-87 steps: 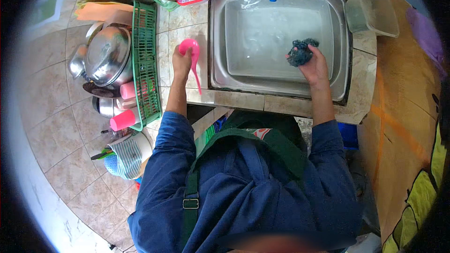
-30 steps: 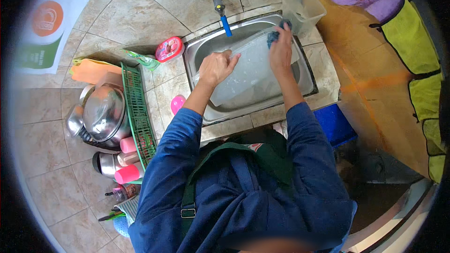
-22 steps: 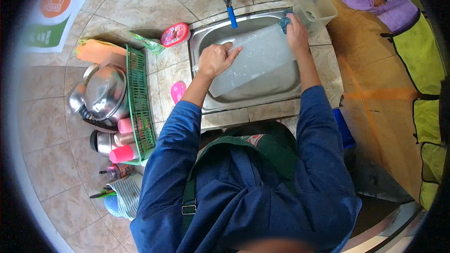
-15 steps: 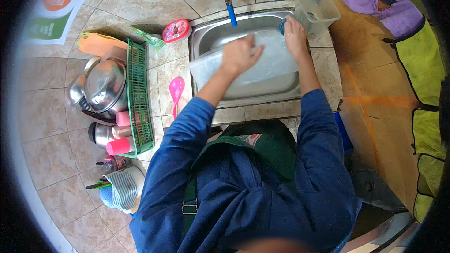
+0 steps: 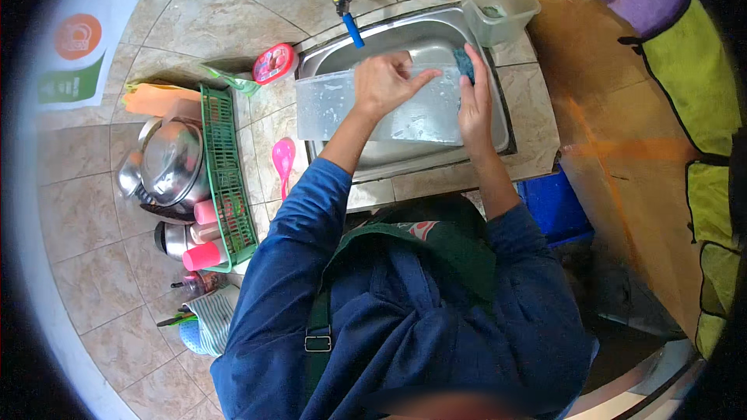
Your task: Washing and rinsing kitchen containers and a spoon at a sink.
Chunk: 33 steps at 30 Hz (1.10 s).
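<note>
Over the steel sink (image 5: 492,97), a long rectangular piece of clear, wet plastic (image 5: 327,105) lies tilted, dotted with droplets or suds. Whether it is a container or a flat sheet I cannot tell. My left hand (image 5: 381,85) grips its far edge, fingers curled over and thumb stretched to the right. At the plastic's right end, my right hand (image 5: 476,105) holds a dark teal scrubbing pad (image 5: 464,64) against the fingers. Above the sink's far side is a tap with a blue lever (image 5: 352,31).
A clear plastic tub (image 5: 498,12) stands at the sink's far right corner. Left of the sink are a pink spoon (image 5: 284,157), a red-lidded tub (image 5: 275,64) and a green dish rack (image 5: 222,155) with pots and cups. Brown cardboard (image 5: 607,109) covers the right side.
My right hand has turned and moved nearer to me with the scrubbing pad. The plastic piece has shifted and looks more level. The whole view has swung slightly.
</note>
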Available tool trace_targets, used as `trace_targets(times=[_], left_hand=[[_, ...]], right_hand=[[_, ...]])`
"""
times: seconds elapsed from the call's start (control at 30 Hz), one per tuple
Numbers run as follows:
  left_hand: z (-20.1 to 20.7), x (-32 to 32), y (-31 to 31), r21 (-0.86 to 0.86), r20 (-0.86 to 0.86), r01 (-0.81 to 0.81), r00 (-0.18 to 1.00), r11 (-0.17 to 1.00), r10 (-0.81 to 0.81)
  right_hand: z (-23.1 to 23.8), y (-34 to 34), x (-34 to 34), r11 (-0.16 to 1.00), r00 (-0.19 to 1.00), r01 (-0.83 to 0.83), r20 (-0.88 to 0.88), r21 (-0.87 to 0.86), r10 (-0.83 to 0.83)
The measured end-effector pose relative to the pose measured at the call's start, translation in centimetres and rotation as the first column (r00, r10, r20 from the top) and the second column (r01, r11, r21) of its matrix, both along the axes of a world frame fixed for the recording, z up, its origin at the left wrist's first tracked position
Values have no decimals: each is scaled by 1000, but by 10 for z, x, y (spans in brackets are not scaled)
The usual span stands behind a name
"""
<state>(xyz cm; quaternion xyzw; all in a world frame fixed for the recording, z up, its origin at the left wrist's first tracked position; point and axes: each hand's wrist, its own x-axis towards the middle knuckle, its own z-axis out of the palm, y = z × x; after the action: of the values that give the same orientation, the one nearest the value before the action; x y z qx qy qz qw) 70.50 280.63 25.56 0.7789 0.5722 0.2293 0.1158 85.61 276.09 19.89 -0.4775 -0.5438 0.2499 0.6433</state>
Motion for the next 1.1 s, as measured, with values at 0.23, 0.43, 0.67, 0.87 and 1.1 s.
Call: trace_targets(times=[0.23,0.43,0.67,0.87,1.1], left_hand=[[9,-13,-5,30,127,-96,988,995,91],[11,-73,-12,-78,557,-7,829,997,50],[20,-156,-58,-46,843,30,537,999,22],[35,-227,-65,-178,862,84,494,981,114],[89,-176,-81,-50,-162,29,986,998,-37]], right_hand=[[-39,6,7,981,965,-169,-216,-92,146],[20,19,-16,971,978,-207,15,-119,210],[44,57,-43,931,920,-130,310,-342,242],[119,34,-96,895,635,204,750,-396,187],[150,4,-170,973,466,1,861,-230,203]])
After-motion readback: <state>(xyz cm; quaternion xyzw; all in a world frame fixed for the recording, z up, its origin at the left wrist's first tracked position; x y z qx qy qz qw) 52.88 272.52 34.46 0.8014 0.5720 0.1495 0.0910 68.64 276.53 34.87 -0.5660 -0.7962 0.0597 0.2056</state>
